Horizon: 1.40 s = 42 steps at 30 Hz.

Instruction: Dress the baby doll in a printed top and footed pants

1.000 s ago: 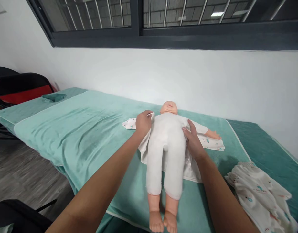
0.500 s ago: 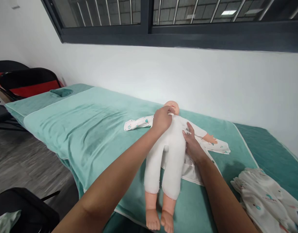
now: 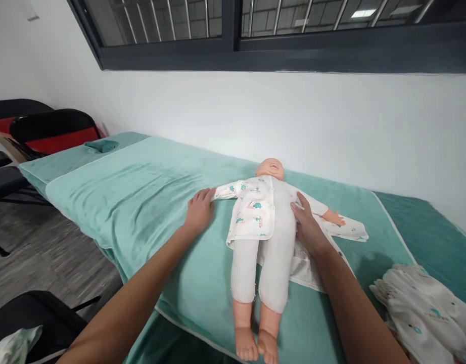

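Observation:
A baby doll (image 3: 280, 222) in a white body suit lies face up, its bare feet towards me. A white printed baby shirt (image 3: 251, 210) covers one half of its chest, and one sleeve reaches out to the left. My left hand (image 3: 200, 210) is closed round the cuff end of that sleeve; the doll's hand there is hidden. My right hand (image 3: 309, 226) rests against the doll's side below the armpit, thumb and fingers apart. The shirt's other half lies spread under the doll, its empty sleeve (image 3: 350, 230) beside the doll's bare hand.
A green cover (image 3: 142, 182) lies over the bed, which stands against a white wall below a barred window. Crumpled printed white cloth (image 3: 426, 308) lies at the near right. Black chairs (image 3: 56, 131) stand at the left, and another black chair (image 3: 39, 323) at the near left holds a cloth.
My left hand has moved from the doll's upper chest out to the left sleeve's end. The printed shirt front now covers that side of the chest. My right hand stays at the doll's side.

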{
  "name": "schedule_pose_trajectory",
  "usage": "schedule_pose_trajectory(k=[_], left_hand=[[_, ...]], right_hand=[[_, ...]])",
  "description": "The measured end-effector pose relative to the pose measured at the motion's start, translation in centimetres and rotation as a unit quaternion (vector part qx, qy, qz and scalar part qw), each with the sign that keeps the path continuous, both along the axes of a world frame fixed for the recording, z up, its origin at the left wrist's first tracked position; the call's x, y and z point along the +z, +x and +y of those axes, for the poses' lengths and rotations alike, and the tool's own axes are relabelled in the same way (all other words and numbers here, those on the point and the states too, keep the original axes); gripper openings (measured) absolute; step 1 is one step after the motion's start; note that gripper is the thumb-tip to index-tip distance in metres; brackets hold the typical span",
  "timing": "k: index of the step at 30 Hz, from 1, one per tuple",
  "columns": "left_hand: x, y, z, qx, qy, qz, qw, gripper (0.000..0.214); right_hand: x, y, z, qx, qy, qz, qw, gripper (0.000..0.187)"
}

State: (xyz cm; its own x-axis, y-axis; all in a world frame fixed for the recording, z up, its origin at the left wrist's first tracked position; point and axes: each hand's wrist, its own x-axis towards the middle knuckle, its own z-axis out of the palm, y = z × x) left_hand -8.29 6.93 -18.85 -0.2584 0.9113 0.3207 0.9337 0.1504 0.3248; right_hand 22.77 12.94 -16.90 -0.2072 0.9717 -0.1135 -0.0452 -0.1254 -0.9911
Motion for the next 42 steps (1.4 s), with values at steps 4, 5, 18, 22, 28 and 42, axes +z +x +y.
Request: schedule_pose_trajectory(k=[4,5,18,22,28,42], left_hand=[[-1.3,-3.4,1.1,-0.023,-0.026,0.042,0.998,0.057],[-1.3,-3.9,1.4,-0.034,-0.027,0.046,0.998,0.059],[-1.1,-5.8,2.5,0.019,-0.015,0.069,0.997,0.066],[-1.3,-4.4,1.5,-0.026,0.047,0.063,0.997,0.063],[-0.5,1.8,0.4,-0.168,0.124,-0.089,0.974,0.046],[7.0,10.1,5.5,-0.276,0.011,-0.201,0.94,0.049]], right_hand=[[0.3,-0.1,-0.1,-0.01,-0.013,-0.01,1.0,0.093],[0.3,-0.1,-0.1,-0.011,-0.013,-0.008,1.0,0.093],[0.5,0.5,-0.2,-0.016,0.022,-0.094,0.995,0.089],[0.6,0.7,-0.3,-0.011,0.064,-0.14,0.988,0.087],[0.0,0.2,-0.1,-0.004,0.112,-0.143,0.983,0.085],[-0.9,-0.2,0.3,0.087,0.052,-0.011,0.995,0.084]])
